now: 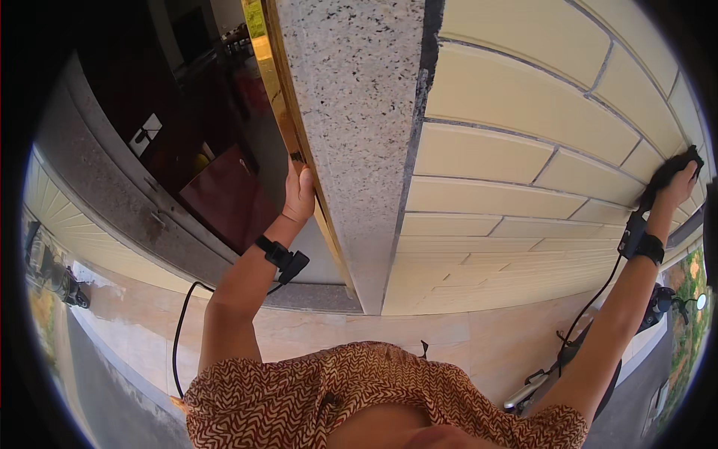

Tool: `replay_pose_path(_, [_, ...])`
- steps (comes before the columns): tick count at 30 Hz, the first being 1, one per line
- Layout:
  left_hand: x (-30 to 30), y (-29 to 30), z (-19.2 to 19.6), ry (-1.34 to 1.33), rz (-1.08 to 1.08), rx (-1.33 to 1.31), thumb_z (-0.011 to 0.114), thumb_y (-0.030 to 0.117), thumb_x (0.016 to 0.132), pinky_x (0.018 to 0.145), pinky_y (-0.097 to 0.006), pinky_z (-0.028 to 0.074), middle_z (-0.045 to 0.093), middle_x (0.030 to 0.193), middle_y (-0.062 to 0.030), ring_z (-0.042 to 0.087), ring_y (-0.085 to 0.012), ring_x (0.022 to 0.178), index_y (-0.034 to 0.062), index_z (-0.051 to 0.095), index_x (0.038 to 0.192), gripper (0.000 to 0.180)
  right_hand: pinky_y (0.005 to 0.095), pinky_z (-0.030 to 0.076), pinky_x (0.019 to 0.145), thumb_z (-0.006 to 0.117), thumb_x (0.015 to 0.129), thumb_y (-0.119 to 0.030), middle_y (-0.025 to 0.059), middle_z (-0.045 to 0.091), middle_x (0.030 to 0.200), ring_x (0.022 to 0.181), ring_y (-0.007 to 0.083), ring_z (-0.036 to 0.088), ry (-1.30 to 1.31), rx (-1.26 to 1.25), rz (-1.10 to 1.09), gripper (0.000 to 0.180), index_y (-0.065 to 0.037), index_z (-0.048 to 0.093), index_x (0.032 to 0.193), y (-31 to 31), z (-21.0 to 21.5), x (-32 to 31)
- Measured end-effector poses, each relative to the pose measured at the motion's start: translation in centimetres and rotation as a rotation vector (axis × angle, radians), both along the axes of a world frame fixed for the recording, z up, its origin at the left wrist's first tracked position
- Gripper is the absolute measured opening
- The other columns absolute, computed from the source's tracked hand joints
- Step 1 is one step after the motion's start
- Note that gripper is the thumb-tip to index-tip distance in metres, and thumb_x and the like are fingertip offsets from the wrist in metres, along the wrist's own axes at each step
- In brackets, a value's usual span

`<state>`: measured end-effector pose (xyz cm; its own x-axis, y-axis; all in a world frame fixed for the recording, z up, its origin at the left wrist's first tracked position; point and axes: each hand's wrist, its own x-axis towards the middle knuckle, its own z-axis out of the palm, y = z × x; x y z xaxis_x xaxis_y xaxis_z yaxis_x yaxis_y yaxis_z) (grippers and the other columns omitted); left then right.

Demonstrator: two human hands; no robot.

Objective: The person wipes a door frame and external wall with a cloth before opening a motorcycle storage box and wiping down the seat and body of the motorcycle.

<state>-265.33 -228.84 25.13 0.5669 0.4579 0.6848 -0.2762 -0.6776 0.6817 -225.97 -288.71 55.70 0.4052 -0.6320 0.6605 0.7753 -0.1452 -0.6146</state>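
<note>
A wall of cream, brick-shaped tiles with grey joints fills most of the right side. Beside it, nearer the centre, stands a speckled stone pillar, and left of that is a doorway opening on a dark room. Pale paved floor runs along the foot of the wall. The person's patterned brown-and-cream top takes up the lower middle. A dark two-wheeler stands at lower right, partly hidden by the right arm. Inside the doorway is a dark red panel.

A narrow golden strip edges the pillar on the doorway side. At far right, a bunched black cloth lies against the tiles, held under the right hand, which is closed over it. The left hand rests upright against the golden strip; how far its fingers curl around the edge cannot be told. Each wrist wears a black strapped device, with a thin black cable trailing from it.
</note>
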Motion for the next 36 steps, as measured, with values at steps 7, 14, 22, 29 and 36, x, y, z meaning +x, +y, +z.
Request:
replay_pose_path(7, [-6.8,8.5,-7.7,0.089,-0.141,-0.068,0.036,0.037,0.099,0.103,-0.033,0.03,0.04,0.134,-0.0179,0.039,-0.0277,0.121,-0.0015,0.022,0.142,0.059,0.0358,0.038,0.096,0.053,0.091,-0.037,0.0187,0.057,0.119,0.11,0.0322,0.051,-0.62,-0.505,-0.314,0.049,0.003,0.055,0.118,28.8,-11.1,-28.7])
replay_pose_path(14, [-25.3,7.3,-0.3,-0.318,-0.07,0.267,0.037,0.043,0.097,0.11,-0.045,0.02,0.009,0.15,-0.0243,0.018,-0.0384,0.137,-0.0011,0.014,0.145,0.069,0.0426,0.031,0.1,0.062,0.083,-0.039,0.0151,0.051,0.125,0.115,0.034,0.045,-0.721,-0.819,-0.284,0.048,-0.008,0.056,0.119,48.0,-17.0,-56.1])
replay_pose_path(22, [-29.8,-2.2,7.4,-0.524,-0.202,0.388,0.039,0.054,0.093,0.11,-0.05,0.014,0.013,0.148,-0.0269,0.015,-0.0412,0.137,-0.0045,0.015,0.142,0.08,0.0544,0.023,0.103,0.073,0.058,-0.036,0.0009,0.054,0.114,0.096,0.0211,0.051,-0.729,-1.205,-0.243,0.062,-0.03,0.06,0.118,42.9,-20.3,-58.9])
replay_pose_path(29, [-38.8,-11.5,6.1,-0.454,-0.092,0.416,0.046,0.036,0.094,0.11,-0.045,0.019,0.011,0.151,-0.02,0.016,-0.034,0.139,-0.0012,0.011,0.145,0.072,0.0591,0.023,0.102,0.066,0.067,-0.027,0.0172,0.041,0.136,0.122,0.0399,0.037,-0.582,-0.932,-0.25,0.055,-0.011,0.054,0.117,26.7,-18.6,-63.3])
replay_pose_path(36, [-51.2,-11.3,5.8,-0.482,0.002,0.084,0.047,0.019,0.091,0.106,-0.042,0.026,0.022,0.145,-0.025,0.031,-0.0341,0.129,-0.0039,0.012,0.144,0.067,0.0481,0.024,0.108,0.054,0.081,-0.017,0.0239,0.032,0.141,0.128,0.0438,0.031,-0.418,-0.686,-0.327,0.055,0.005,0.038,0.129,16.0,-16.0,-66.1])
